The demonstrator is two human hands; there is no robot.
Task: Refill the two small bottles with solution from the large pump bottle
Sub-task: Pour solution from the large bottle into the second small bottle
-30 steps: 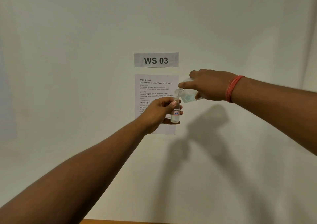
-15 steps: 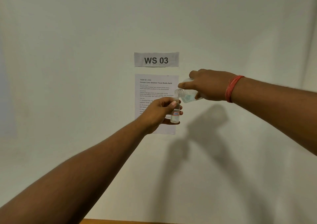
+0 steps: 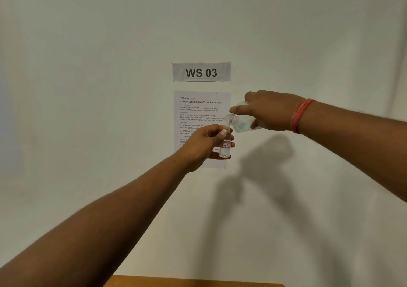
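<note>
My left hand [image 3: 204,142] grips a small clear bottle [image 3: 225,147] upright in mid-air; it has a small red-edged label and some clear liquid at its bottom. My right hand [image 3: 267,110] holds the large clear bottle [image 3: 240,123] tipped on its side, its uncapped threaded mouth directly over the small bottle's opening. Pale bluish liquid lies in the tilted bottle's lower side. A red thread band circles my right wrist. Only one small bottle shows.
Behind the hands is a plain white wall with a "WS 03" sign [image 3: 201,72] and a printed task sheet [image 3: 200,110]. A strip of a wooden table edge [image 3: 193,281] shows at the bottom of the view.
Both hands hold almost the same pose; the large bottle stays tipped over the small one with no clear shift.
</note>
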